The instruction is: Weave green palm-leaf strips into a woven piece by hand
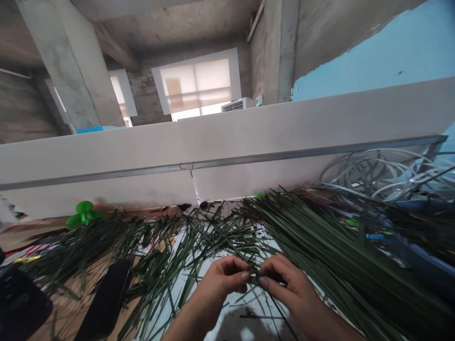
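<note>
Between the fingertips of my left hand (223,283) and my right hand (289,286) is a small dark green piece of leaf strip (254,272). Both hands are closed in a pinch on it, the left at its left side and the right at its right side. Thin strips trail down from it toward the front edge of the view. Its exact shape is too small and partly covered to make out. Loose cut leaf strips (216,237) lie scattered just beyond the hands on a white surface (232,322). A bundle of long green leaves (313,237) stretches along the right.
A black phone (106,298) lies at the left, near a dark object (21,303) and a green plastic item (84,214). Coiled pale strips (377,173) and a blue-grey container (426,255) are at the right. A white partition (227,137) with a metal rail rises behind the table.
</note>
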### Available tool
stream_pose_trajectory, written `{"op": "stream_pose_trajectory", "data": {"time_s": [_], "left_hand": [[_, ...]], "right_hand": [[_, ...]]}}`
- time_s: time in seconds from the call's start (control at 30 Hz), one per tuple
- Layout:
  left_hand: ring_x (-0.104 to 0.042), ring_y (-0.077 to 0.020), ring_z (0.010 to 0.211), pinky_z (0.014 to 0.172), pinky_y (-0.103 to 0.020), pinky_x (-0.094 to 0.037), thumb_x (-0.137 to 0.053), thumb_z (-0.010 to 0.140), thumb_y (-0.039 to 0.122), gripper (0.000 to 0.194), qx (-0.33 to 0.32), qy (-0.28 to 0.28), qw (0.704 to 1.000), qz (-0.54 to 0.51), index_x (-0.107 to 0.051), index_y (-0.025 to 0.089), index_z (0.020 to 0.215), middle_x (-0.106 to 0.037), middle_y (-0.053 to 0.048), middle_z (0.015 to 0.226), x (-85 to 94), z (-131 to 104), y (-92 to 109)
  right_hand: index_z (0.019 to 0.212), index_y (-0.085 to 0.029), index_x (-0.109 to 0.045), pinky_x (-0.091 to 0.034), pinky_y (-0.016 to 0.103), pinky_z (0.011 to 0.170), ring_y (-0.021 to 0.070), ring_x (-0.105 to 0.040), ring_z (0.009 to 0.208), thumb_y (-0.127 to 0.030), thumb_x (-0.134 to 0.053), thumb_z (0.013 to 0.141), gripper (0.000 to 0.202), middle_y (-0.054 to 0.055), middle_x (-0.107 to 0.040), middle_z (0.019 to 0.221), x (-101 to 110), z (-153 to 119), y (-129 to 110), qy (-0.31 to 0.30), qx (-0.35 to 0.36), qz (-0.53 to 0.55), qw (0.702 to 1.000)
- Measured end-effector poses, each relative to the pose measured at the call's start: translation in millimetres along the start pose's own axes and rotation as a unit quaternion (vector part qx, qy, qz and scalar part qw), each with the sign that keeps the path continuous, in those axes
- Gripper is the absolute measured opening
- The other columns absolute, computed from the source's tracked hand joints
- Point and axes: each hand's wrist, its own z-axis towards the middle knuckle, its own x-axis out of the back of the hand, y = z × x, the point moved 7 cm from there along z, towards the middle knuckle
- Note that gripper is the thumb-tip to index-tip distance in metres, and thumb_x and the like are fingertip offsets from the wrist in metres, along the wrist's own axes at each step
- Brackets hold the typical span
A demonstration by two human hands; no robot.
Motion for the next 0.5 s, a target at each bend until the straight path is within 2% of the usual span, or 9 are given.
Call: {"op": "stream_pose_trajectory", "data": {"time_s": [0.27,0.4,0.5], "left_hand": [[-0.049,-0.0107,0.063,0.062,-0.024,-0.034,-0.091,0.058,0.026,0.033,-0.048,0.004,0.998,0.031,-0.068,0.014,0.077,-0.061,0.001,0.065,-3.0,0.9,3.1],[-0.048,-0.0094,0.056,0.058,-0.024,-0.03,-0.092,0.057,0.027,0.044,-0.015,-0.022,0.999,0.031,-0.071,0.013,0.093,-0.062,0.002,0.062,-1.2,2.8,-2.1],[-0.048,-0.0092,0.055,0.059,-0.025,-0.031,-0.09,0.058,0.027,0.038,0.02,-0.035,0.998,0.048,-0.074,0.011,0.089,-0.063,0.0,0.064,-2.4,0.8,-3.0]], "right_hand": [[0.07,-0.021,-0.057,-0.036,0.031,0.067,0.0202,-0.052,0.075,-0.025,-0.063,0.086,0.017,0.0,-0.056,0.075,-4.2,0.8,-1.2,-0.027,0.004,-0.013,1.0],[0.073,-0.022,-0.061,-0.037,0.031,0.069,0.0203,-0.053,0.076,-0.024,-0.063,0.086,0.014,0.0,-0.058,0.077,-6.3,-0.3,-1.1,-0.054,0.004,-0.014,0.998],[0.074,-0.022,-0.063,-0.037,0.031,0.071,0.0212,-0.054,0.079,-0.025,-0.063,0.086,0.012,0.0,-0.06,0.08,-7.2,-0.8,2.2,-0.068,-0.001,-0.003,0.998]]}}
